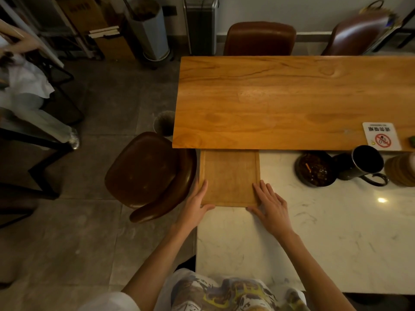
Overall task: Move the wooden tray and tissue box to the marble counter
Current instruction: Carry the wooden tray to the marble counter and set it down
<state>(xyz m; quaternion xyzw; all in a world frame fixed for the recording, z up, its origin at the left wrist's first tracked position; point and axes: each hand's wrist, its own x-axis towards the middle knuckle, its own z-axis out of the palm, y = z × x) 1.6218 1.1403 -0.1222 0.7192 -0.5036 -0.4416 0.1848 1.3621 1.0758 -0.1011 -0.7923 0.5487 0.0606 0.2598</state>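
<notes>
The wooden tray (229,176) lies flat on the white marble counter (325,232), at its left end, with its far edge against the wooden table (292,99). My left hand (197,203) holds the tray's near left corner, fingers along the left side and thumb on the near edge. My right hand (269,203) rests at the near right corner, fingers spread along the right rim. No tissue box is in view.
A brown leather chair (150,173) stands just left of the tray. On the counter to the right sit a dark ashtray (315,168), a black mug (361,163) and stacked wooden coasters (402,169). A no-smoking sign (381,136) lies on the table. A seated person (29,97) is at far left.
</notes>
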